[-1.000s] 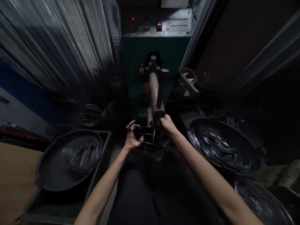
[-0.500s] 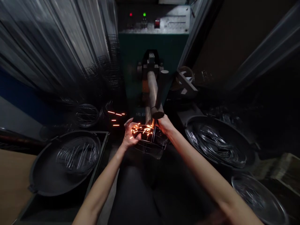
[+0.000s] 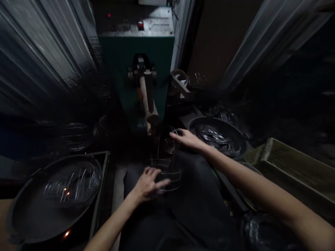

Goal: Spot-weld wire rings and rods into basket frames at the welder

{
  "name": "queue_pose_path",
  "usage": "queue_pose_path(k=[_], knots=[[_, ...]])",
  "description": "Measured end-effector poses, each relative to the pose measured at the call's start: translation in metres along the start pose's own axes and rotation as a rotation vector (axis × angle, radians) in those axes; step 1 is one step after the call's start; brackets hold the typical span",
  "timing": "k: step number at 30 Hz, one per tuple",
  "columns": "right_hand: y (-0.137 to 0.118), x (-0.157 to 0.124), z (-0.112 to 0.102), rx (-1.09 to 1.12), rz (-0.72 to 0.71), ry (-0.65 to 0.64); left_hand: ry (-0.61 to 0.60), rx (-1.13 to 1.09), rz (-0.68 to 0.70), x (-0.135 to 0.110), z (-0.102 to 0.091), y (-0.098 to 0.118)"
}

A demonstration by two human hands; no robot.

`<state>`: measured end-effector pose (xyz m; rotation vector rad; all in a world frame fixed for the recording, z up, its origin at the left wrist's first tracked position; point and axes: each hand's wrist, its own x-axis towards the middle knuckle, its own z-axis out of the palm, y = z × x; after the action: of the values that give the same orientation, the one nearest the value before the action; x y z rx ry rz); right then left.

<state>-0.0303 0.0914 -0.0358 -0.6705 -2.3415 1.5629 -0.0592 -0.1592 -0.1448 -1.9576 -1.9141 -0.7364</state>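
Observation:
A thin wire frame [image 3: 172, 172] with curved bars sits low over the dark cloth on my lap. At its near left side, my left hand [image 3: 148, 184] has its thumb and fingers around the wires, somewhat blurred. My right hand [image 3: 186, 138] pinches a curved wire at the far upper part of the frame. Just beyond the hands, the welding machine's cylindrical electrode arm [image 3: 147, 96] reaches toward me, apart from the frame. Motion blur hides where the individual wires join.
The machine's green cabinet [image 3: 110, 52] stands ahead, with a red switch [image 3: 140, 25]. A dark round pan [image 3: 28, 212] at left holds wire pieces [image 3: 78, 184]. Another pan [image 3: 192, 122] at right holds bent wires [image 3: 217, 137]. A long box [image 3: 298, 167] lies at right.
The bright sparks at the electrodes have stopped; a few glowing specks remain at left. Both hands have drawn the wire frame back from the electrodes. The green light is out, and the view has turned right.

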Motion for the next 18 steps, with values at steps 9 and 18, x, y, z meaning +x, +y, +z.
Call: queue_pose_path(k=[9,18], knots=[[-0.014,-0.101,-0.040,-0.514,-0.511,-0.312,0.301,-0.275,-0.676,0.018,-0.079,0.018],[0.038,-0.005,0.031,-0.453,-0.506,-0.269,0.345,-1.062,-1.040,0.086,-0.026,0.084]])
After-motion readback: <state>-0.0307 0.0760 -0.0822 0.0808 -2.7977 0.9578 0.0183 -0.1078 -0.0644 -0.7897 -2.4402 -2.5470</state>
